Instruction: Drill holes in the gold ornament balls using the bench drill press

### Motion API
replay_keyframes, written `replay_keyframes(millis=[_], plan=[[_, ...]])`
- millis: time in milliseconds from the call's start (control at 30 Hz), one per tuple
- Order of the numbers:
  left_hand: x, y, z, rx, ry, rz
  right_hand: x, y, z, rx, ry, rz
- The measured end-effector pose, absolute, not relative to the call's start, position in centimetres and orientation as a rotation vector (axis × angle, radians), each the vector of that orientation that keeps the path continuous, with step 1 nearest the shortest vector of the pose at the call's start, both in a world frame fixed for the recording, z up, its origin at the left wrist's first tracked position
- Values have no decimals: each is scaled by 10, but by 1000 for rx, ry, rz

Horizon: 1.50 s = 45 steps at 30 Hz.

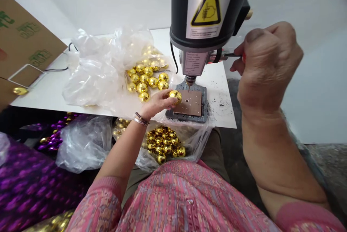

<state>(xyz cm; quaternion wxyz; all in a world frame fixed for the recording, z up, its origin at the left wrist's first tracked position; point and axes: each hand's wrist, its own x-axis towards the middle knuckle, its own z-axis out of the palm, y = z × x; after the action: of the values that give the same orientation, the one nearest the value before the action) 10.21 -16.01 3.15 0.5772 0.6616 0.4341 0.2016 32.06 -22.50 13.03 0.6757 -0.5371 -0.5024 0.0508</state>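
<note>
A shiny gold ball [175, 97] is held in the fingers of my left hand [159, 102], over the left edge of a brown board [193, 103]. This board lies on the grey base [204, 94] of a drill press [193, 62] and has a small dark hole. The thin bit [189, 88] points down, just right of the ball and apart from it. My right hand [267, 62] is closed round the red-ended lever [232, 55] at the machine's right side.
Several gold balls [148, 71] spill from a clear plastic bag [93, 76] on the white table [227, 112]. More balls [162, 141] fill a bag at my lap. A cardboard box [29, 37] and purple balls [32, 185] are at left.
</note>
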Motion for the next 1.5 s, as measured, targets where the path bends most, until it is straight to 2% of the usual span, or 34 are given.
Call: replay_keyframes(millis=[167,467,633,1067,1500], plan=[[134,-156,20,1491,1145,459,318,-227,135,-1218,-1148,122],[144,-156,16,1944,1300,493,316,-229,133,-1130,-1157,138],[155,-163,23,2056,1359,401,317,-229,133,-1129,-1156,160],[159,-158,8,2077,1240,500,318,-231,130,-1110,-1164,163],[157,-157,-4,2075,1186,537,311,-250,83,-1223,-1250,-140]])
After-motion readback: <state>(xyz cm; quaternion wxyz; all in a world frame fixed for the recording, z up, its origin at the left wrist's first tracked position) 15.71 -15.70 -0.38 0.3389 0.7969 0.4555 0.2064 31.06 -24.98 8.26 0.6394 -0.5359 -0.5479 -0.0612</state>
